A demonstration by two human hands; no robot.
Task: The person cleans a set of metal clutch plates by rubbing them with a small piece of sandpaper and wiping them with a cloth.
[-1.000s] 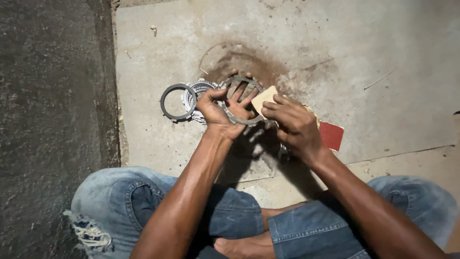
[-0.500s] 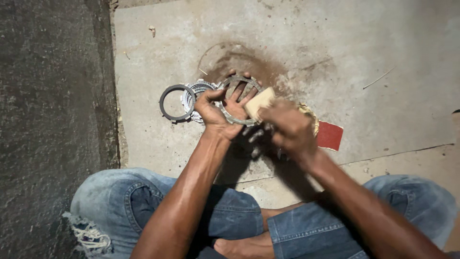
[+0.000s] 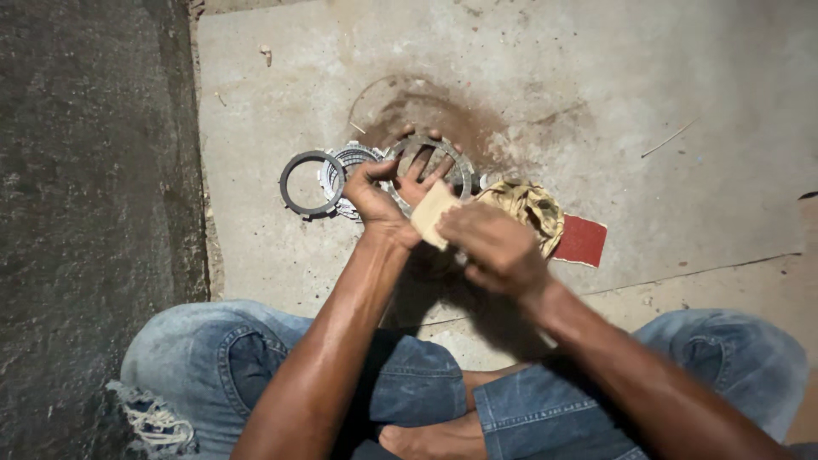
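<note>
Head view: left hand (image 3: 394, 189) holds ring (image 3: 430, 162) (fingers splayed); right hand (image 3: 494, 247) presses sandpaper (image 3: 432, 213).

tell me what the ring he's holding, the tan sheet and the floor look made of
Ring: likely metal, dull grey, thin and rigid with a notched edge, held by the left hand.
Tan sheet: probably sandpaper, matte and stiff but bent, under the right hand; its grit cannot be seen.
Floor: concrete by its look, pale, rough, with a brown dust stain.
</note>
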